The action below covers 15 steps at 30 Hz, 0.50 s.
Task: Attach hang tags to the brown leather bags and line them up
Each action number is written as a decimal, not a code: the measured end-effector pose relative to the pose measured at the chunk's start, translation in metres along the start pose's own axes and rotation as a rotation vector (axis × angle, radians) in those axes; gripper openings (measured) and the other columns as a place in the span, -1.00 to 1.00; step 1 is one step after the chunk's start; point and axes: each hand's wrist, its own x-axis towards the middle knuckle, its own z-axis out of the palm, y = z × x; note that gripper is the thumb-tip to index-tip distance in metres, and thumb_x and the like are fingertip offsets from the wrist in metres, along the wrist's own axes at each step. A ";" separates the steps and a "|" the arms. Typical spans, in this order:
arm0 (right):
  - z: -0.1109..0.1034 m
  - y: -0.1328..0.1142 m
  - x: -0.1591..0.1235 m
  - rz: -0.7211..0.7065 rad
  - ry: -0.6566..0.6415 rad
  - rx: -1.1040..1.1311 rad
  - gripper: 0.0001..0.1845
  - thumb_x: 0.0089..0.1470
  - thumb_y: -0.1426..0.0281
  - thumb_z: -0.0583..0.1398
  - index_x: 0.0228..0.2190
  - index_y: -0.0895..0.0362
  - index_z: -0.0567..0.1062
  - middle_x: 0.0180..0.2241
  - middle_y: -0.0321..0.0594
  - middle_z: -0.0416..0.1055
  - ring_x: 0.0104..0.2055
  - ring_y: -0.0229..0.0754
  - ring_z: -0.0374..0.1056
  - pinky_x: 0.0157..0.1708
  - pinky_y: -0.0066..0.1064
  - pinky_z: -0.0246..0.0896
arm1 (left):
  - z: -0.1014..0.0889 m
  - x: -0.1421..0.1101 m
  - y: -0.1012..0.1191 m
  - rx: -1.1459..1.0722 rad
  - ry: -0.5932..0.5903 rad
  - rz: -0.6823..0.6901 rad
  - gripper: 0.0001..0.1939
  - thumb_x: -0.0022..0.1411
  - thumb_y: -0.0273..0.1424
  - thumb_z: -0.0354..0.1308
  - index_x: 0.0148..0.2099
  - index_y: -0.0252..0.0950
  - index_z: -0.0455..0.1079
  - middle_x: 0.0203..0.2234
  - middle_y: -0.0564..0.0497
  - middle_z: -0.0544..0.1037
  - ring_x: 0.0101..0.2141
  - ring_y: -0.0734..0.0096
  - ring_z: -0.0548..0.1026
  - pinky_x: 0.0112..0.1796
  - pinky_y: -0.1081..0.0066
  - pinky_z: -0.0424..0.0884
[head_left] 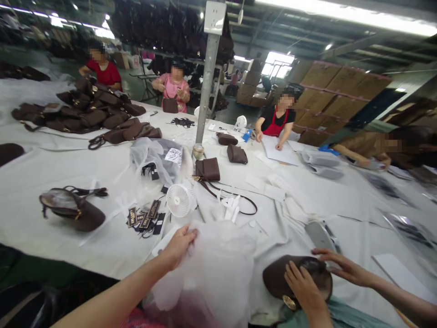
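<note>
My left hand (182, 243) reaches in from the lower left. Its fingers are pinched on the upper left edge of a translucent white plastic bag (218, 264), which hangs loosely in front of me. No clear view of my right hand is given; the bag may cover it. Just beyond the bag are a small white fan (178, 200) and several black hang tags (145, 218) with gold lettering. To the right, a co-worker's two hands (305, 284) rest on a dark brown handbag (278, 275) with a gold round fitting. That person wears teal.
A brown bucket bag (87, 214) lies at left, and a pile of brown bags (78, 109) is behind it. A metal post (206, 86) rises from the table (112, 175). A flap bag (207, 169) with a strap lies mid-table. Several people work around the far edge.
</note>
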 end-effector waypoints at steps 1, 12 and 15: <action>0.005 0.001 -0.002 -0.018 -0.020 -0.039 -0.55 -0.19 0.57 0.08 -0.36 -0.11 0.62 -0.16 -0.19 0.58 0.02 0.08 0.42 0.00 0.00 0.30 | 0.002 -0.007 -0.004 0.068 -0.075 -0.008 -0.59 -0.04 -0.13 0.21 -0.20 -0.30 0.33 -0.47 0.08 0.41 -0.48 0.48 0.34 -0.38 0.48 0.30; -0.026 -0.054 0.033 0.377 -0.024 0.060 -0.62 -0.04 0.57 -0.02 -0.32 0.19 0.56 -0.20 0.13 0.46 0.06 0.07 0.30 0.12 -0.04 0.17 | -0.003 -0.118 0.015 1.104 -0.973 0.412 -0.75 0.05 -0.64 0.04 -0.32 -0.22 0.42 -0.30 0.07 0.44 -0.30 0.42 0.41 -0.32 0.52 0.24; -0.031 -0.059 0.029 0.519 0.001 0.033 -0.65 -0.01 0.52 0.00 -0.28 0.20 0.54 -0.15 0.15 0.43 0.06 0.10 0.28 0.04 0.03 0.19 | -0.010 -0.131 0.026 1.176 -0.999 0.446 -0.74 0.00 -0.69 0.02 -0.37 -0.24 0.37 -0.24 0.08 0.44 -0.32 0.43 0.40 -0.35 0.49 0.21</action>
